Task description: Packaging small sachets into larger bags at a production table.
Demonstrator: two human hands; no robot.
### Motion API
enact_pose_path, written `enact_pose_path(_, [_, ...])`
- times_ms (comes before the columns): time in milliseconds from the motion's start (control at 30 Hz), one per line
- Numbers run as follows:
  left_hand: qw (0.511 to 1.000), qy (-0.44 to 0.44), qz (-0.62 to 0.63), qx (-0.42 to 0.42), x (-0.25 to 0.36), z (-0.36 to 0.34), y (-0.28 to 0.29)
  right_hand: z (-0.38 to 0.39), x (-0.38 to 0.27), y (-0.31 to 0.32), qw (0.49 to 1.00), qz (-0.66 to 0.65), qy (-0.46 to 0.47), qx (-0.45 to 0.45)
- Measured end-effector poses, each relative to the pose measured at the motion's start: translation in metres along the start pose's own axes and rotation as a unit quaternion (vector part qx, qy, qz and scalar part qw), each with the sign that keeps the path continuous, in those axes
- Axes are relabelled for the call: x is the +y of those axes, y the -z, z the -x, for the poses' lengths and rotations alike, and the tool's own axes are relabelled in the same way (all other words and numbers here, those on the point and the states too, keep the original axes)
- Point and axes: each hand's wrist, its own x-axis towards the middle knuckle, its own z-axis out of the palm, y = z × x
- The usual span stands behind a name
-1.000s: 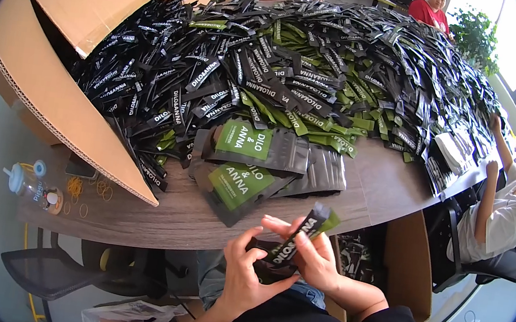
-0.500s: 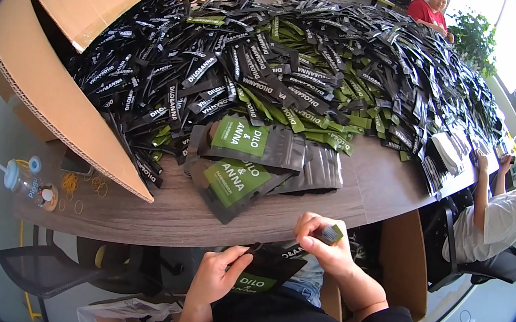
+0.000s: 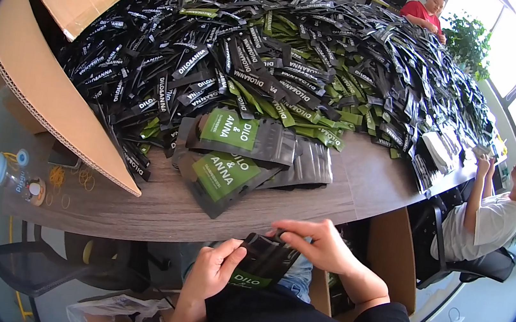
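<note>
My left hand (image 3: 217,267) grips the left side of a black pouch with a green label (image 3: 253,279), held upright over my lap below the table edge. At the pouch's top right corner, my right hand (image 3: 323,247) is closed, thumb and index finger pinched on the rim. Parts of stick sachets seem to show at the pouch's mouth, though my fingers hide much of it. Just beyond on the table lie several similar pouches (image 3: 220,181) in an overlapping stack. Behind them rises a huge heap of black and green stick sachets (image 3: 269,66).
A cardboard box (image 3: 63,98) lies open at the left, beside a clear bottle (image 3: 19,178) and rubber bands (image 3: 57,176). Another open carton (image 3: 393,258) stands below the table at my right. Co-workers sit at the far side and right; a black chair (image 3: 33,262) is at lower left.
My right hand has brought a stick sachet down to the pouch and now pinches its rim. That sachet no longer shows in my fingers. The whole view has shifted slightly.
</note>
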Motion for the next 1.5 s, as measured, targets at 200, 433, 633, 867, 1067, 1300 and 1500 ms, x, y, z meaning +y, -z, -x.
enact_pose_path(200, [0.995,-0.045,-0.029,-0.082,0.003,0.002,0.005,-0.017,0.022,0.022,0.922,0.019,0.021,-0.386])
enact_pose_path(433, [0.997,0.005,-0.001,-0.073,0.007,-0.001,-0.003,-0.023,0.011,-0.007,0.933,-0.022,-0.156,-0.324])
enact_pose_path(633, [0.985,0.041,0.150,0.079,-0.005,-0.001,-0.002,-0.014,0.019,-0.006,0.926,-0.341,-0.121,-0.110])
enact_pose_path(867, [0.989,-0.077,0.030,0.124,0.003,-0.002,-0.013,-0.004,0.010,-0.019,0.998,-0.034,0.058,-0.015])
enact_pose_path(1067, [0.981,-0.161,-0.038,0.105,0.008,-0.008,-0.049,0.016,0.014,0.007,0.999,-0.015,0.030,-0.027])
enact_pose_path(1300, [0.947,-0.251,-0.187,0.072,0.015,-0.050,-0.023,0.040,-0.021,0.095,0.907,0.360,-0.038,-0.217])
enact_pose_path(1500, [0.858,-0.219,-0.463,0.033,0.005,-0.092,0.014,-0.058,-0.013,0.099,0.924,0.361,0.125,-0.008])
